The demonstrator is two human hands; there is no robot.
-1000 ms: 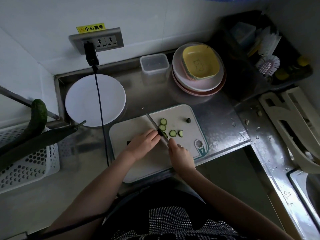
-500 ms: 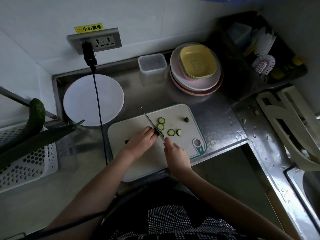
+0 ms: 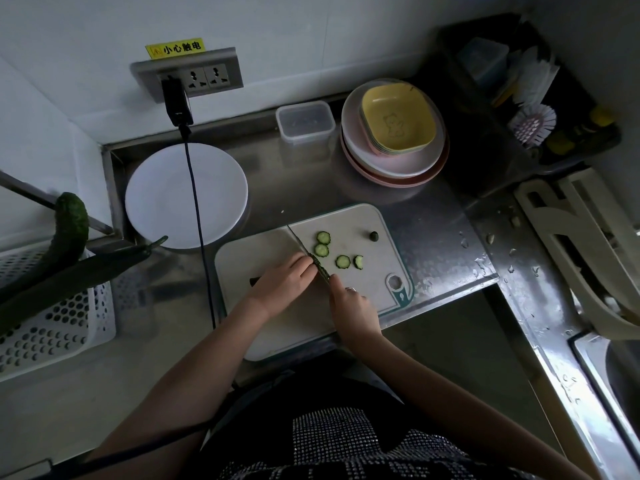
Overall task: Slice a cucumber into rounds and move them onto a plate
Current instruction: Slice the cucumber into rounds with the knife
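Slicing on a steel counter (image 3: 433, 237) in a dim kitchen corner.
From the left: two whole cucumbers in a white basket (image 3: 52, 323), one white plate (image 3: 186, 197), then the cutting board (image 3: 263, 251) with four rounds (image 3: 343, 261). The left hand (image 3: 282, 280) curls over the cucumber (image 3: 320, 266); the right hand (image 3: 351, 306) grips the knife (image 3: 301, 242) against it.

You are looking down at a dim steel tabletop (image 3: 433, 237) set into a corner of pale walls (image 3: 311, 36). A double socket (image 3: 194, 72) with a yellow warning label (image 3: 175, 47) sits on the back wall. Water drops glint along the right side, where a sink edge (image 3: 609, 393) shows.
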